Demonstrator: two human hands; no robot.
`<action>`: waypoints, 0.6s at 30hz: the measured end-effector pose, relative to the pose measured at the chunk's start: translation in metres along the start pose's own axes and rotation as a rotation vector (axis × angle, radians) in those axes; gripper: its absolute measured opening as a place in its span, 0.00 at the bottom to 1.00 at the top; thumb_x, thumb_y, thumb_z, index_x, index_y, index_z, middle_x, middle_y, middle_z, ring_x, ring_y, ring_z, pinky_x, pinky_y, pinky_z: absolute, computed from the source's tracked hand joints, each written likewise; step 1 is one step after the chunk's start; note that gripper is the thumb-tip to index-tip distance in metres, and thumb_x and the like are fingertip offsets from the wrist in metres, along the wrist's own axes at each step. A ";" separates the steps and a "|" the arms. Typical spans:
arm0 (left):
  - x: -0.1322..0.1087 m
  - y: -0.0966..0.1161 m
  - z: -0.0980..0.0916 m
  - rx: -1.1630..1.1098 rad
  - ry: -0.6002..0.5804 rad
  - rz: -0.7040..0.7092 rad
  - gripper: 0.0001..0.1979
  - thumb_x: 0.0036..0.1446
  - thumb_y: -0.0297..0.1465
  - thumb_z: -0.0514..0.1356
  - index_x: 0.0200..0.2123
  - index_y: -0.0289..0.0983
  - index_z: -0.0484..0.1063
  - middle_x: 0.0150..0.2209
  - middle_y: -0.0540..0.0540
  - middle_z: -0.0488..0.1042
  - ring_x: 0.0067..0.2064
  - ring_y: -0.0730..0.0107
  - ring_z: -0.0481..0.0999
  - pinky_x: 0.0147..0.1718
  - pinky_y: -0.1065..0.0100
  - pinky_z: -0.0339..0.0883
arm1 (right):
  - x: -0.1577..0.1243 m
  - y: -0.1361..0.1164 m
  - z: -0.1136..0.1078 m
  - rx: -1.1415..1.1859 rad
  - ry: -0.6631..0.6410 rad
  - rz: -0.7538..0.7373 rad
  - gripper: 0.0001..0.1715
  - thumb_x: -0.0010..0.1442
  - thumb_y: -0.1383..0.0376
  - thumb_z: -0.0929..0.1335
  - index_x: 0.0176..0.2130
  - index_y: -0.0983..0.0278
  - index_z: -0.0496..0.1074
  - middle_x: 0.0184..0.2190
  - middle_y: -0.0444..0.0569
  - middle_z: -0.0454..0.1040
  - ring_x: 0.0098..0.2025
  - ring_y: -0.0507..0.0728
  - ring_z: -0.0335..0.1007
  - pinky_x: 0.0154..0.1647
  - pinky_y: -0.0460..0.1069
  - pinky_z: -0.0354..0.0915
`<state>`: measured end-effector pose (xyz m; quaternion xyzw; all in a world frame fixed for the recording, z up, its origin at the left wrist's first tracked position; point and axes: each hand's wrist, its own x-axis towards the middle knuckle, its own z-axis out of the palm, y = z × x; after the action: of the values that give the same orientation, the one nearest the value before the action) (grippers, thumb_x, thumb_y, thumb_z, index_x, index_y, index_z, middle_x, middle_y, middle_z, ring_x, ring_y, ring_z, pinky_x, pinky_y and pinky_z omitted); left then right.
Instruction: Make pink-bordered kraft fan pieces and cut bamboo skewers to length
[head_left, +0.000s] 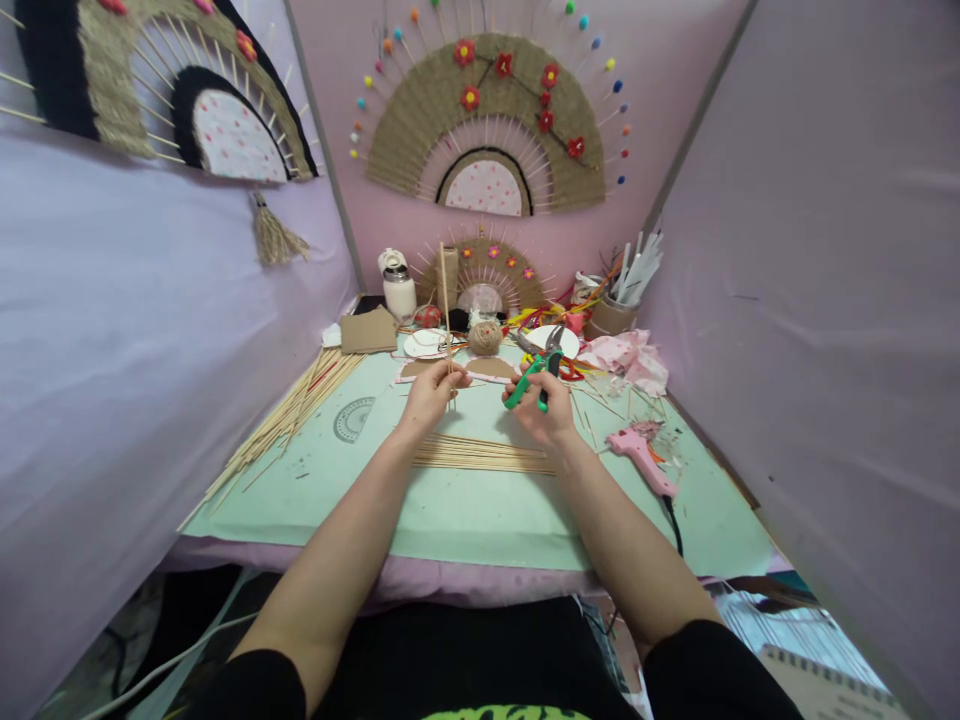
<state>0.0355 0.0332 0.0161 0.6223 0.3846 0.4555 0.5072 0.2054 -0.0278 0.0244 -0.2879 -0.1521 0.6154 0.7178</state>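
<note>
My left hand (436,395) pinches a few thin bamboo sticks (445,290), which stand nearly upright above the table. In my right hand (546,408) is a pair of green-handled pruning shears (553,362), blades pointing up and away from me; the handles sit in my palm and fingers. The shears and the held sticks are apart. Below and between my hands, a row of bamboo sticks (484,453) lies side by side across the green table sheet (480,515). Just behind my hands lie brown half-round cardboard pieces (491,368) with pale edging.
A pink glue gun (643,458) with a black cord lies at right. Loose bamboo sticks (289,405) and a protractor (352,420) are at left. Behind stand a twine ball (486,338), a white flask (399,292) and a pot (609,316) of white strips. Fan decorations (390,150) hang behind.
</note>
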 end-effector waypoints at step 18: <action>-0.008 -0.004 0.004 0.272 -0.061 0.064 0.11 0.54 0.38 0.54 0.29 0.37 0.69 0.28 0.48 0.72 0.31 0.70 0.72 0.32 0.69 0.70 | -0.002 0.001 0.002 -0.030 -0.014 0.018 0.14 0.41 0.69 0.67 0.32 0.60 0.64 0.22 0.41 0.69 0.25 0.51 0.67 0.28 0.48 0.66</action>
<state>0.0368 0.0255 0.0104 0.7109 0.4070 0.3960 0.4149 0.2034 -0.0288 0.0260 -0.2958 -0.1639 0.6213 0.7068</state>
